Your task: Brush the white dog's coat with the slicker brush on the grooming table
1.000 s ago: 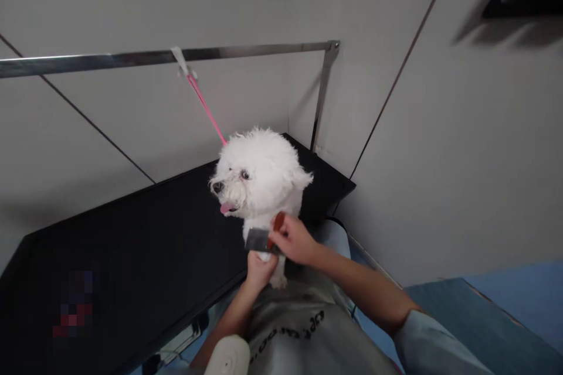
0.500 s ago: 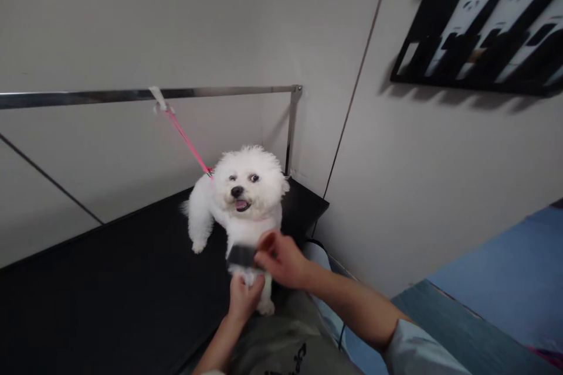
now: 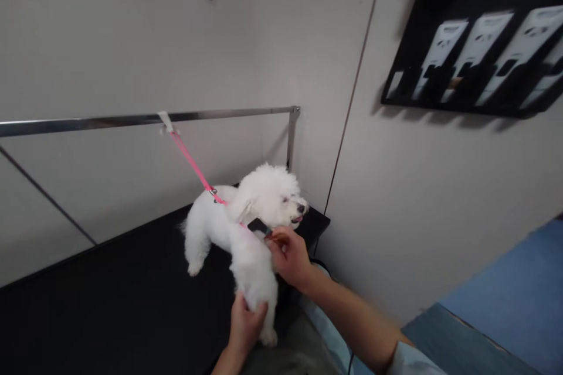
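A fluffy white dog (image 3: 215, 217) stands on a black table, its head turned to the right with the tongue showing. My left hand (image 3: 246, 319) is closed around one of its front legs, thumb on the near side. In my right hand (image 3: 290, 255) is a slicker brush (image 3: 259, 227) with a dark, flat, rectangular head. The brush head lies at the dog's chest and shoulder, just below the neck; whether its pins touch the coat I cannot tell. My right fingers hide most of the handle.
A pink leash (image 3: 191, 161) runs from the dog's neck to a metal rail (image 3: 88, 123) above the black tabletop (image 3: 109, 304). Walls stand behind and to the right. A black rack (image 3: 466, 106) of white packages hangs on the right wall.
The dog has turned its head from facing me to the right. My right hand and the brush have moved up from the leg to the chest. My left hand sits lower.
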The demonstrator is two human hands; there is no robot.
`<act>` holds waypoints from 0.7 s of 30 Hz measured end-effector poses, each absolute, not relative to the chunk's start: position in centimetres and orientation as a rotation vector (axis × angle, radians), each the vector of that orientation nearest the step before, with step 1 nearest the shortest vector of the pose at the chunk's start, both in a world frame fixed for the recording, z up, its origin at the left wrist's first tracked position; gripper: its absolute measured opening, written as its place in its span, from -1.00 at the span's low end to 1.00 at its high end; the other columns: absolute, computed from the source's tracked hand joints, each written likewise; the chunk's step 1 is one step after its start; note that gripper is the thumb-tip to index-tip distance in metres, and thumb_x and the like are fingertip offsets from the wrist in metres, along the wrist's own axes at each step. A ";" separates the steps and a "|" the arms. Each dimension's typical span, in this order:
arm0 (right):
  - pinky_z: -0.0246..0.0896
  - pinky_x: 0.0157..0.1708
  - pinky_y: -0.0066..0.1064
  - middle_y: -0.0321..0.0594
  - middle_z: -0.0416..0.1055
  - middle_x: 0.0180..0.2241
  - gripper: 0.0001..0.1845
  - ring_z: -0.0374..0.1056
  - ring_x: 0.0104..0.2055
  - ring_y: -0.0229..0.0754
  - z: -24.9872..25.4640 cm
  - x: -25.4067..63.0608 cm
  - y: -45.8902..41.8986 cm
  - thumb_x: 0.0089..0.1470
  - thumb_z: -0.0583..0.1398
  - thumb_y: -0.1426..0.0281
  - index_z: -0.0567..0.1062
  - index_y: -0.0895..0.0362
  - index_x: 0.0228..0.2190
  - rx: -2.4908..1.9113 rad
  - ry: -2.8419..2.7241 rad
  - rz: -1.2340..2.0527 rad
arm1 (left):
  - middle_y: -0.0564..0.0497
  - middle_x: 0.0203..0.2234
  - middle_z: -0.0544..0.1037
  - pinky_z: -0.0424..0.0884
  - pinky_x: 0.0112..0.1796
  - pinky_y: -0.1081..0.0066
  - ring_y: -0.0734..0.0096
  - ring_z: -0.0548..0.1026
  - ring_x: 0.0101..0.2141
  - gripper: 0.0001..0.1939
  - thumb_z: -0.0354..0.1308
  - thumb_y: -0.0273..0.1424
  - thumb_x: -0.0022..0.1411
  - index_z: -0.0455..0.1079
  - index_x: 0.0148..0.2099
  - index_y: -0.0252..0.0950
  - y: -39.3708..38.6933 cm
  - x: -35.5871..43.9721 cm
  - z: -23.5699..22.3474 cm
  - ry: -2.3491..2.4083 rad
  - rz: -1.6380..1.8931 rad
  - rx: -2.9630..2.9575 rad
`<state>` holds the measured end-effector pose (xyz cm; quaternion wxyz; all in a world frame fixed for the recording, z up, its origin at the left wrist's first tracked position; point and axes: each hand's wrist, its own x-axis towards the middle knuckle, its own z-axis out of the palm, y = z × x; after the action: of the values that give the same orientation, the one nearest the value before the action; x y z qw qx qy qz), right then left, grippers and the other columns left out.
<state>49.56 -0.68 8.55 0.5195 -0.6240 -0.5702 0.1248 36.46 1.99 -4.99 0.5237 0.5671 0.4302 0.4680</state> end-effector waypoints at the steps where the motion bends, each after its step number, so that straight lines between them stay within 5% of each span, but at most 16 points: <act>1: 0.28 -0.39 -0.42 -0.24 0.47 -0.42 -0.89 0.39 -0.41 -0.22 8.6 49.6 -0.7 0.03 0.18 0.39 0.38 0.11 -0.32 -1.467 -1.428 0.348 | -0.08 -0.50 0.57 0.52 -0.43 0.24 0.14 0.54 -0.48 -0.63 0.28 -0.30 -0.25 0.41 -0.30 -0.30 1.9 36.4 -4.9 1.008 1.098 1.342; 5: 0.20 -0.52 -0.47 -0.35 0.38 -0.57 -0.91 0.30 -0.55 -0.26 8.8 50.0 -0.3 0.00 0.19 0.42 0.34 0.11 -0.39 -1.521 -1.512 0.535 | -0.06 -0.51 0.57 0.51 -0.43 0.28 0.16 0.54 -0.48 -0.65 0.26 -0.30 -0.22 0.41 -0.30 -0.30 1.8 36.2 -4.9 1.027 1.093 1.362; 8: 0.23 -0.42 -0.42 -0.26 0.45 -0.45 -0.90 0.36 -0.44 -0.22 9.0 50.2 -0.1 0.06 0.17 0.39 0.36 0.10 -0.31 -1.570 -1.368 0.314 | -0.04 -0.52 0.58 0.50 -0.43 0.30 0.20 0.54 -0.49 -0.66 0.24 -0.32 -0.23 0.41 -0.31 -0.31 1.8 36.1 -5.2 1.084 1.086 1.394; 21: 0.14 -0.44 -0.42 -0.32 0.37 -0.54 -0.91 0.29 -0.49 -0.22 10.1 49.1 -0.5 0.04 0.21 0.35 0.40 0.09 -0.38 -1.694 -1.650 0.453 | 0.04 -0.59 0.47 0.41 -0.53 0.36 0.32 0.43 -0.57 -0.73 0.24 -0.35 -0.23 0.32 -0.38 -0.27 0.2 36.3 -6.3 1.182 1.107 1.506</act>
<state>49.15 -0.49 10.08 0.3587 -0.6568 -0.6397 0.1755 36.28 0.23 -6.32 0.4487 0.6086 0.4776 0.4473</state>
